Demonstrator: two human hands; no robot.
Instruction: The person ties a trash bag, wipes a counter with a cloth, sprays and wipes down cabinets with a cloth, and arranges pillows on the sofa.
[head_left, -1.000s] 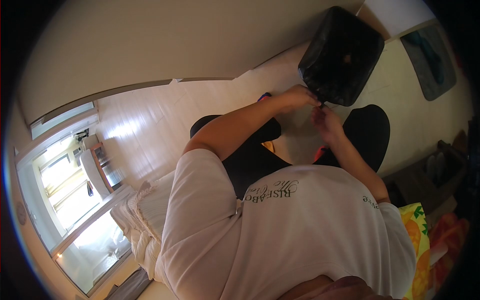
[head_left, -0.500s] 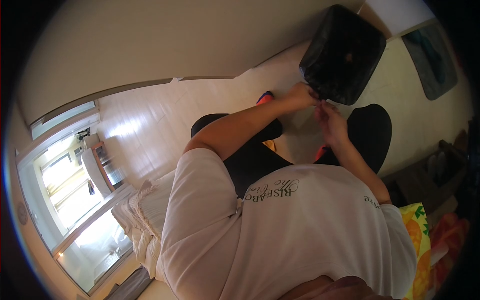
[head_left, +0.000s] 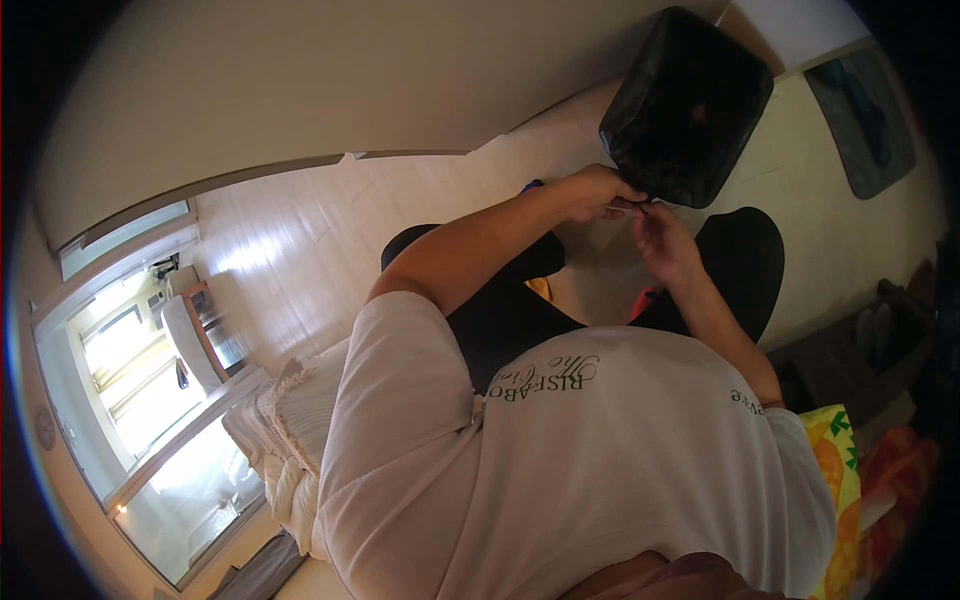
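A large black box-shaped object with rounded corners and a glossy surface stands on the floor beyond my knees. At its near edge my left hand is closed, its fingertips pinching something small and thin that I cannot make out. Close against it, my right hand has its thumb and fingertips drawn together around the same spot. A narrow dark bit shows between the two hands, just below the corner of the black object. Both hands are above the floor, between my bent legs.
A plain wall runs along the upper left. A grey-blue mat lies at the upper right, with a dark shelf below it. Cream fabric and a bright window are at left; a yellow patterned cloth is at right.
My left hand has turned slightly, and a thin piece now shows at its fingertips. My right hand has shifted slightly down and right. The black object has hardly moved.
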